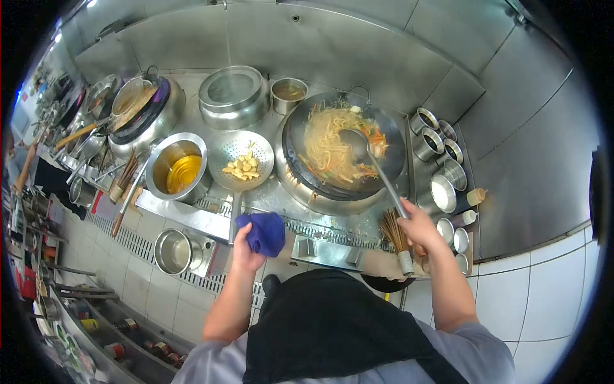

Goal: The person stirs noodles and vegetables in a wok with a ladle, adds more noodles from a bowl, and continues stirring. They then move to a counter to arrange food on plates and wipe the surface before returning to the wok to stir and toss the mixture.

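Note:
My right hand (422, 229) is closed around the handle of a metal ladle (382, 171). The ladle's bowl rests among noodles (329, 141) with orange and green vegetable shreds, in a large dark wok (391, 131) on the burner. Steam hazes part of the food. My left hand (246, 251) grips a folded purple cloth (267, 234), held low in front of the counter. Just beyond that hand, a perforated strainer (224, 148) holds pale yellow-brown pieces (243, 168). Its handle runs down close to the cloth.
A metal pot of golden oil (183, 174) stands left of the strainer. Behind are a lidded pot (233, 96) and a small pot (289, 93). Several seasoning containers (442, 193) line the right side, near a bamboo brush (398, 240). Another wok (137, 105) is at left.

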